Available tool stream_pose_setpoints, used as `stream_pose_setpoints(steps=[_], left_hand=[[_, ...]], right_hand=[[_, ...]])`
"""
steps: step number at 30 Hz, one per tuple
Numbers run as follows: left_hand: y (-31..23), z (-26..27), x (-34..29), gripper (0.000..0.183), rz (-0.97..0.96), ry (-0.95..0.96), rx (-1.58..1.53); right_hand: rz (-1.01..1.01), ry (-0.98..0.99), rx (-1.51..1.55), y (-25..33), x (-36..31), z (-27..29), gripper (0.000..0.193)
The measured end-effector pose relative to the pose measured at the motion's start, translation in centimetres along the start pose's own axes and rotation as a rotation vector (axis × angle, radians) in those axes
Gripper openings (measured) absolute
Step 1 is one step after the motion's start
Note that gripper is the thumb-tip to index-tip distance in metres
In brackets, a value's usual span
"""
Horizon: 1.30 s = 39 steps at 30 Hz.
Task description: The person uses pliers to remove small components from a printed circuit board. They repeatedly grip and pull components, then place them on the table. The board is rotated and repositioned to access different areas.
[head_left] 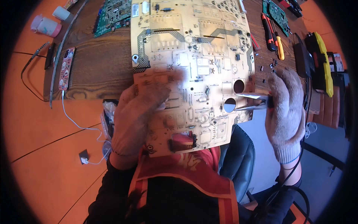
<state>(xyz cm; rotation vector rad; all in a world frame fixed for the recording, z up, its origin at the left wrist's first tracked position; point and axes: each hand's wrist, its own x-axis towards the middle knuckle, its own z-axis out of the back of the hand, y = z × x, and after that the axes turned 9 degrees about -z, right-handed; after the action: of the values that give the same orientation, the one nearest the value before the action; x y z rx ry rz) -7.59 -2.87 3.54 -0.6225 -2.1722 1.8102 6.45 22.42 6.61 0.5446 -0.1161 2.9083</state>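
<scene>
A large tan circuit board (220, 71) with two round holes and several small parts spans from the table over my lap, its near end by my apron. My left hand (140, 108), in a light knit glove, grips the board's near left part, with the fingers bent over its face and slightly blurred. My right hand (285, 108), gloved too, is closed on pliers (257, 102) just off the board's right edge. Their two silver jaws stand apart, the tips over the board by the round holes. The pliers' handles are hidden in the glove.
Green circuit boards (115, 16) lie at the far left and far right. Red-black and yellow screwdrivers (279, 46) rest right of the board, near small dark loose parts (272, 67). A red power strip (67, 69) lies left; a yellow-black case (321, 63) stands far right.
</scene>
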Motion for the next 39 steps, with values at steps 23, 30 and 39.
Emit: stream_pose_setpoints(steps=[23,30,39], left_hand=[[0.4,2.3,-0.5,0.025,-0.381,0.39,0.655],[-0.5,1.4,0.1,0.027,-0.321,0.37,0.732],[-0.4,0.4,0.7,0.031,0.286,0.008,0.186]], right_hand=[[0.442,-0.077,-0.152,0.6,5.5,-1.9,0.041],[0.39,0.061,-0.274,1.4,4.2,-1.3,0.047],[-0.021,0.416,-0.156,2.9,1.9,-2.7,0.03]])
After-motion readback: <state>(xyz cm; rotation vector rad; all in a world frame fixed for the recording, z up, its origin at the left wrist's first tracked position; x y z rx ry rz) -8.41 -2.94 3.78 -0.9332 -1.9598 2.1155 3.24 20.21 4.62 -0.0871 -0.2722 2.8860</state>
